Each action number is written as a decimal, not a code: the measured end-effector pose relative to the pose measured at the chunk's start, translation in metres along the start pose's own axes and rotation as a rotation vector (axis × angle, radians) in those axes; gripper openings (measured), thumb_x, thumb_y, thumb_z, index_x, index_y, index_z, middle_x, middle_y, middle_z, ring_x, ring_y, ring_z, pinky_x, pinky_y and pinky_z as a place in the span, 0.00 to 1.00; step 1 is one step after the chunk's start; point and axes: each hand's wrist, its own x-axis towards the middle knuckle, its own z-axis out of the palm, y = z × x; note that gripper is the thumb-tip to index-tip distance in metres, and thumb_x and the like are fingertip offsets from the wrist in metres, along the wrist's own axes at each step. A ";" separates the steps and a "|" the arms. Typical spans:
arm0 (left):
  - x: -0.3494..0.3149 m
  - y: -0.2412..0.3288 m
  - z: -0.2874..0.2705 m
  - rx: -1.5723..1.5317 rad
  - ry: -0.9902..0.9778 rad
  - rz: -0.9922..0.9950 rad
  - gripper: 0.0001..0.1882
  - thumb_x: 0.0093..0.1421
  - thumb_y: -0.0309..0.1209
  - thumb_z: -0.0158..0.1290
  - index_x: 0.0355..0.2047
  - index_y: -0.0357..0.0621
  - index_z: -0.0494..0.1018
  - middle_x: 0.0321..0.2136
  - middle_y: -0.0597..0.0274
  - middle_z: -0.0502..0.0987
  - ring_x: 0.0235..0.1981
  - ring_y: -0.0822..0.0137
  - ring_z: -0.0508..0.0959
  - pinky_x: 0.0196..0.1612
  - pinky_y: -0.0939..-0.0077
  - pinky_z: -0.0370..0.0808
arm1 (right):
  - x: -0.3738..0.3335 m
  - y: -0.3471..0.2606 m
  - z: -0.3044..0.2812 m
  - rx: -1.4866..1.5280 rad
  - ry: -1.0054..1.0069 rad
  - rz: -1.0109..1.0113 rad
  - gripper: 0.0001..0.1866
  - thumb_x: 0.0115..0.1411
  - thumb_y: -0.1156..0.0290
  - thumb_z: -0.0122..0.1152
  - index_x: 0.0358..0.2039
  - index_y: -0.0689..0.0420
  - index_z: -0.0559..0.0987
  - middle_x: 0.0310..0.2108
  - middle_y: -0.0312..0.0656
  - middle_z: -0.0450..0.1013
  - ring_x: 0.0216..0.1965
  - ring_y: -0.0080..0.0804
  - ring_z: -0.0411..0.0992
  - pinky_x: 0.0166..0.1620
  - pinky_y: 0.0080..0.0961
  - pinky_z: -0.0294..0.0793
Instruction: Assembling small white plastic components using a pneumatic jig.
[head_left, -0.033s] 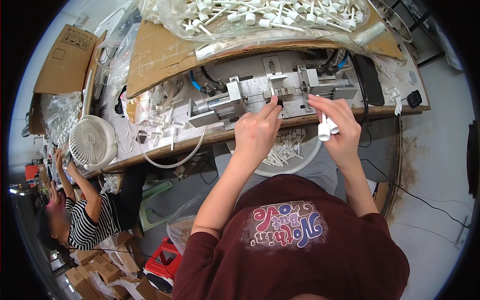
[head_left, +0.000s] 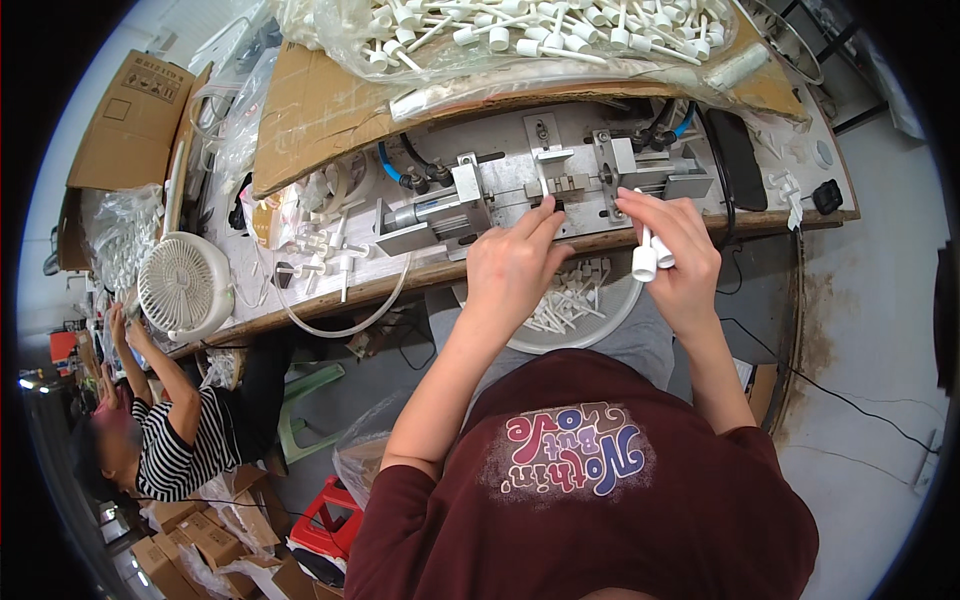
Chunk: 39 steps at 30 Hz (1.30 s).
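Observation:
My left hand reaches up to the metal clamping jig with its fingers stretched out. Its index fingertip is by the lower end of a white plastic stem standing in the jig's middle; whether they touch I cannot tell. To the right, my right hand is closed round a pair of white cup-ended plastic sticks, cups pointing down. Its raised fingertips are near the jig's right block. In my lap, below the table edge, a white round basin holds many small white plastic pieces.
A cardboard sheet over the jig bears a bag of white cup-ended sticks. Loose white parts and a white fan stand at left. A black cable runs at right. Another person works at far left.
My left hand's thumb has spread away from its fingers. The sticks in my right hand have shifted very slightly.

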 end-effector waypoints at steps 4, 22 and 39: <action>0.001 0.033 -0.024 -0.662 -0.077 -0.080 0.19 0.48 0.28 0.67 0.41 0.39 0.79 0.38 0.60 0.80 0.30 0.69 0.82 0.32 0.77 0.79 | -0.003 0.005 0.003 -0.164 0.001 -0.155 0.27 0.38 0.81 0.61 0.44 0.62 0.80 0.47 0.43 0.78 0.36 0.40 0.73 0.39 0.31 0.74; -0.004 0.000 0.010 0.192 0.046 0.019 0.08 0.50 0.25 0.62 0.32 0.41 0.77 0.47 0.60 0.79 0.30 0.61 0.82 0.32 0.70 0.78 | -0.005 0.005 0.013 -0.055 0.101 -0.080 0.16 0.50 0.86 0.64 0.41 0.61 0.81 0.37 0.44 0.77 0.34 0.40 0.74 0.38 0.30 0.74; 0.011 0.003 0.004 0.229 -0.044 0.079 0.12 0.40 0.20 0.57 0.28 0.37 0.72 0.46 0.47 0.79 0.21 0.62 0.80 0.26 0.73 0.74 | -0.009 -0.002 0.007 0.206 0.089 -0.036 0.24 0.50 0.71 0.71 0.46 0.67 0.76 0.46 0.53 0.74 0.38 0.43 0.73 0.43 0.30 0.74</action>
